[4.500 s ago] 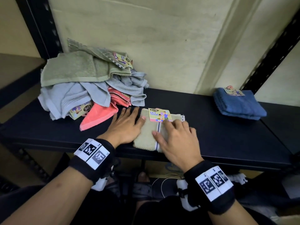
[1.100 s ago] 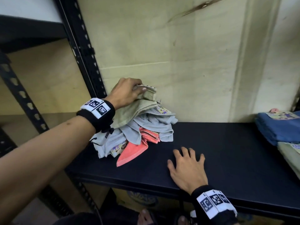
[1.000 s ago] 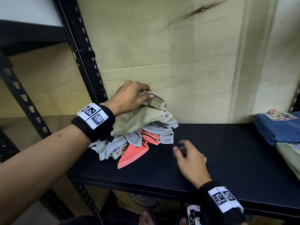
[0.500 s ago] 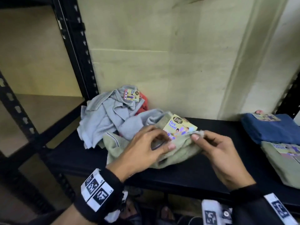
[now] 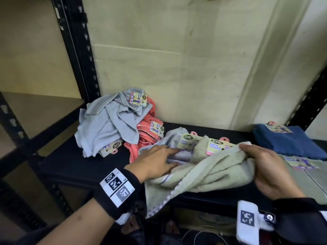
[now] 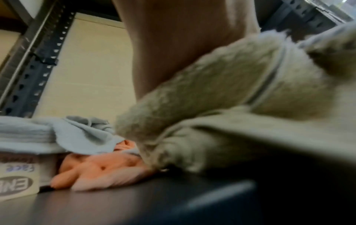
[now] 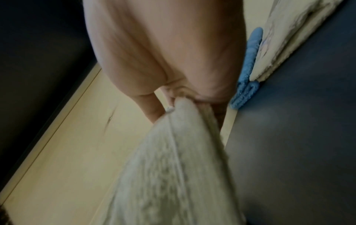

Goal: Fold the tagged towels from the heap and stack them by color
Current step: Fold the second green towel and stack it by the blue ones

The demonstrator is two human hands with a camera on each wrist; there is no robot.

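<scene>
From the head camera, a crumpled pale green terry towel (image 5: 203, 172) lies at the front edge of the black metal shelf (image 5: 74, 165), right of the heap of grey and coral towels (image 5: 113, 124); the right hand (image 5: 265, 167) pinches its tagged corner, and the left hand (image 5: 155, 163) lies on it, grip unclear. The left wrist camera shows the towel bunched under the palm, fingers hidden. The right wrist camera shows fingertips (image 7: 152, 111) clamped on the corner.

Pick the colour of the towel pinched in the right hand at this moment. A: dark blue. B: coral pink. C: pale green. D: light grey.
C: the right hand pinches a corner of the pale green towel, which drapes over the front edge of the shelf; the right wrist view shows the same pale cloth between the fingertips.
</scene>
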